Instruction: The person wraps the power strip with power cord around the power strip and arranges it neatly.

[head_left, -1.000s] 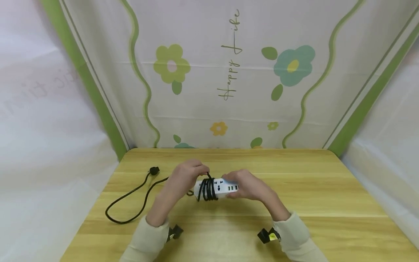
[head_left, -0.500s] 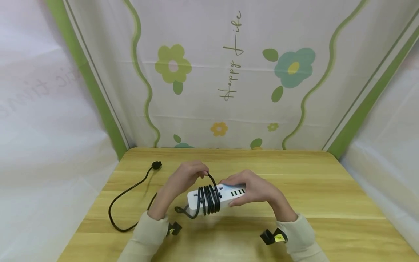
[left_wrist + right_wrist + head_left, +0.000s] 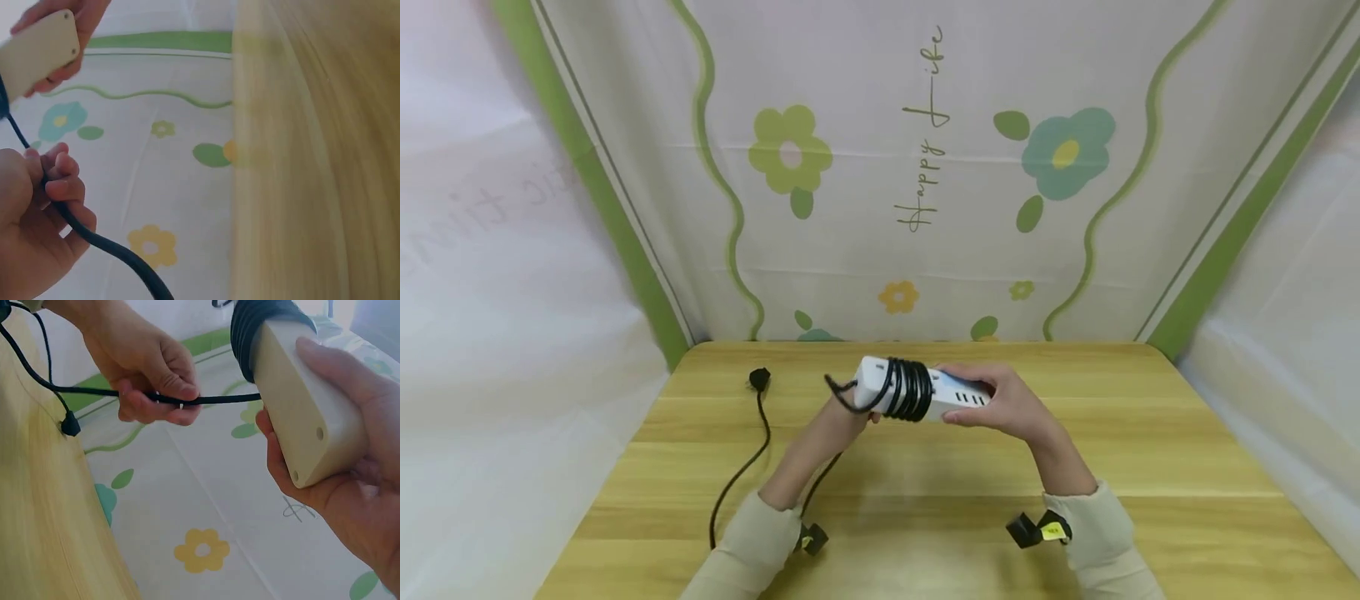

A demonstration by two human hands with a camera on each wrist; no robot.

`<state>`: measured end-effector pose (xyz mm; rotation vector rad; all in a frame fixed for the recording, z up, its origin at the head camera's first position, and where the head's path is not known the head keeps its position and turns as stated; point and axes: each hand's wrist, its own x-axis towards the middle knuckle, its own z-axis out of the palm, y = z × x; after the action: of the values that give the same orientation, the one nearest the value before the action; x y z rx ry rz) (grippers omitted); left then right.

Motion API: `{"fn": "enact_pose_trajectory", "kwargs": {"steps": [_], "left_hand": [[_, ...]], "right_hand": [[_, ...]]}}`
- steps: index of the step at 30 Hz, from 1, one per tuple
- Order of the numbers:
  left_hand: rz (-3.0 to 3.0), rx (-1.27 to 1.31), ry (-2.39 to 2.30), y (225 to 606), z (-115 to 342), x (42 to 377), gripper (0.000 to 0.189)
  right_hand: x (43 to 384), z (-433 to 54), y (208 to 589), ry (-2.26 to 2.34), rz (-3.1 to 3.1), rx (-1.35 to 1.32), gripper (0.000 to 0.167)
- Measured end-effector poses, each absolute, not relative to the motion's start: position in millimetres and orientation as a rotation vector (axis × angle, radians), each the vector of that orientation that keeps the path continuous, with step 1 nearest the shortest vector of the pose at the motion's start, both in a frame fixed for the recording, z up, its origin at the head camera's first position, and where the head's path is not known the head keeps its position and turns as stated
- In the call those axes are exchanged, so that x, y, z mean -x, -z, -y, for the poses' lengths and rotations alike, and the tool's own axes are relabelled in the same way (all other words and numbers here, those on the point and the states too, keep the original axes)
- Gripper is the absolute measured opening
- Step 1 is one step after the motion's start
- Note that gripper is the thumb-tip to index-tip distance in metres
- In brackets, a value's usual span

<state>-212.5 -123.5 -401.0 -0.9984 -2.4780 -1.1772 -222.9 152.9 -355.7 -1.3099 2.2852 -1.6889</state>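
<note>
A white power strip is held up above the table, tilted, with several turns of its black cord wound around one end. My right hand grips the other end, by the USB ports, thumb on one side and fingers on the other. Behind and below the wound end is my left hand, partly hidden by the strip in the head view. In the right wrist view the left hand pinches the free cord, which runs taut to the strip. The plug lies at the table's back left.
The wooden table spreads beneath both hands. A flower-printed white curtain stands along its back edge, and white cloth hangs at both sides. A small black camera sits at the right wrist.
The power strip has been raised and tilted, baring its wound end. My left hand has gone from above the strip to behind and beneath it with the cord. The loose cord has shifted on the table.
</note>
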Motion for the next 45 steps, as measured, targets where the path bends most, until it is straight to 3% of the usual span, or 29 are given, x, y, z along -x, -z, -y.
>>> {"fn": "enact_pose_trajectory", "kwargs": {"steps": [8,16,23,32,45], "left_hand": [[2.669,0.774,1.575,399,108,207,0.026],[2.655,0.879,1.889,398,104,206,0.032],[2.759,0.922,1.682,390,97,194,0.029],[2.816,0.898,1.552,380,93,177,0.031],[2.886,0.809,0.732,356,94,151,0.017]], "right_hand": [[228,-157,357,1.800,-2.420,0.918,0.054],[232,-164,353,1.937,-2.479,0.522,0.065],[241,-179,353,2.018,-2.614,0.249,0.068],[254,-181,369,1.901,-3.039,0.223,0.066],[262,-170,387,1.598,-3.470,0.494,0.056]]}}
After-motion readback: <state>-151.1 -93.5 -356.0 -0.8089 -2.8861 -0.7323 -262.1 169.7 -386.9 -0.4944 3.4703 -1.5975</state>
